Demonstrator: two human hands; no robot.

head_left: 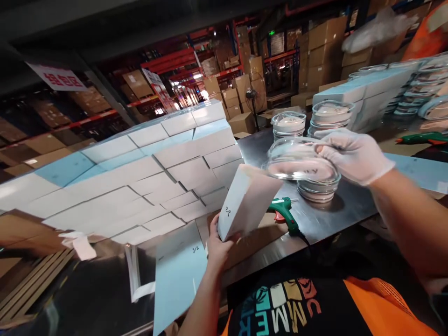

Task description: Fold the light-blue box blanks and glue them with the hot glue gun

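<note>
My bare left hand (221, 243) is wrapped around the lower end of a white box (241, 205), which it holds tilted; a handwritten mark shows on its narrow side. In a white glove, my right hand (353, 156) pinches the edge of a clear oval plastic container (303, 163) with something pale pink inside. The container is just above and right of the box's upper end; whether they touch I cannot tell. Behind and below it stand stacks of similar clear containers (331, 114). A green glue gun (285, 212) lies on the metal table (322, 224) beside the box.
A tall wall of stacked white and pale blue boxes (189, 163) rises on the left. Pale blue board (180, 275) lies by my left forearm. More boxes (371, 93), containers (416, 88) and a second green glue gun (422, 138) are at right. Shelves with cartons stand behind.
</note>
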